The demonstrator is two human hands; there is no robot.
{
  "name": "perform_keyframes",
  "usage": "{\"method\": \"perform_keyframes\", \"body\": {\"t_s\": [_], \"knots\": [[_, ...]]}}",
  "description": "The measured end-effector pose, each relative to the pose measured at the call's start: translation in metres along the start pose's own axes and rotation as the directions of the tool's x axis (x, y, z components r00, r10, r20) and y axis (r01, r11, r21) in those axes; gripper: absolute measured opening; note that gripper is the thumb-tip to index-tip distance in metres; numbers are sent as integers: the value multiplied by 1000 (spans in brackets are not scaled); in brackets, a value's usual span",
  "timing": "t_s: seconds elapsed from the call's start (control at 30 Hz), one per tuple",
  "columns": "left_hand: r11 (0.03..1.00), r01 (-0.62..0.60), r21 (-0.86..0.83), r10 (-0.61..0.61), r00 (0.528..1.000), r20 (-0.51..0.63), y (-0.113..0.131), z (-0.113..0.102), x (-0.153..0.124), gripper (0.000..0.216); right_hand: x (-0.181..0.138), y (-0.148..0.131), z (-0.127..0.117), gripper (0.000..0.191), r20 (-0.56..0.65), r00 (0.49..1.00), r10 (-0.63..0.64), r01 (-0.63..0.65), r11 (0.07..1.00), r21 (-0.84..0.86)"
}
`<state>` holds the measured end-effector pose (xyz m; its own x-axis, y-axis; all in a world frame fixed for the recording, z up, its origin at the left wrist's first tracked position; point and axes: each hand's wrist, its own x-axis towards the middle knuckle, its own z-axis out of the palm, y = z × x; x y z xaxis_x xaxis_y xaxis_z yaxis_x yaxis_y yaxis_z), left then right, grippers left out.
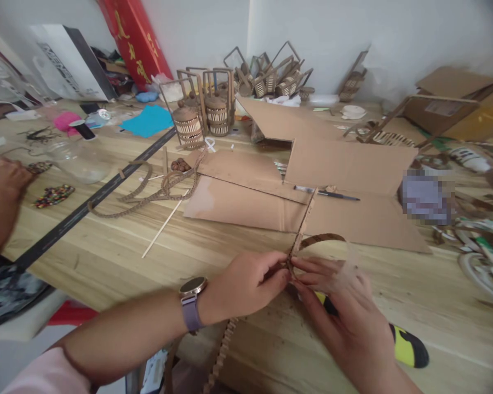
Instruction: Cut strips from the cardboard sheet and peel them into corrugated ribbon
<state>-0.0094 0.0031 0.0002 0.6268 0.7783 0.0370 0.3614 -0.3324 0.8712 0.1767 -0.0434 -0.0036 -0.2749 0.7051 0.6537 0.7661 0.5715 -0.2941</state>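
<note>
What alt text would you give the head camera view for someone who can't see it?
Two hands, the left hand wearing a wristwatch and the right hand, pinch a notched brown wooden strip together above a wooden table. Behind lie flattened cardboard, a pen and small slatted wooden lanterns; another person's hand rests at the left edge.

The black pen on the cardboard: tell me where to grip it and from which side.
Grip the pen at mid-barrel, coming from above with fingers across its width. It lies flat and nearly level on the cardboard, its length running left to right, with bare cardboard on both long sides. The upright notched strip stands close to its left end, so the middle or right half looks the freer place to pinch.
</note>
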Motion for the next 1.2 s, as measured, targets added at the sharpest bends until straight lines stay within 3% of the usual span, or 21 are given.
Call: {"method": "perform_keyframes", "body": {"t_s": [0.13, 0.27, 0.37, 0.5, 0.67, 0.83, 1.0, 1.2], "knots": [[1000, -6, 5, 6, 1000, 7, 1, 2, 0, 22, -1, 0, 0, 18, 5, 998, -62, 62, 997, -45], [1000, -22, 9, 22, 1000, 13, 1, 2, -1, 22, 0, 0, -2, 20, 24, 1000, -20, 21, 1000, -19], [999, -36, 35, 35, 999, 25, 0, 2, -2, 22, 1, -2, -4, 11, 25, 998, 58, -58, 998, 3], [999, -43, 24, 43, 998, 36, -1, 1, -2, 22, -2, -1, -4, 13, 23, 972, 232, -233, 971, 58], [997, -51, -56, 54, 997, 59, -2, 0, -1, 22, -8, 2, -1, 17, 97, 927, 362, -375, 889, 264], [997, 3, -72, 0, 999, 53, 0, 0, -1, 27, -5, -1, 0, 13, 31, 968, 248, -250, 955, 160], [1000, -16, -11, 16, 1000, 12, -1, 1, 0, 24, -1, -1, 2, 10, -2, 994, 112, -112, 991, 71], [999, -34, -41, 37, 997, 67, 0, 1, -1, 24, -1, 2, 1, 7, 3, 997, 78, -78, 997, -16]]}}
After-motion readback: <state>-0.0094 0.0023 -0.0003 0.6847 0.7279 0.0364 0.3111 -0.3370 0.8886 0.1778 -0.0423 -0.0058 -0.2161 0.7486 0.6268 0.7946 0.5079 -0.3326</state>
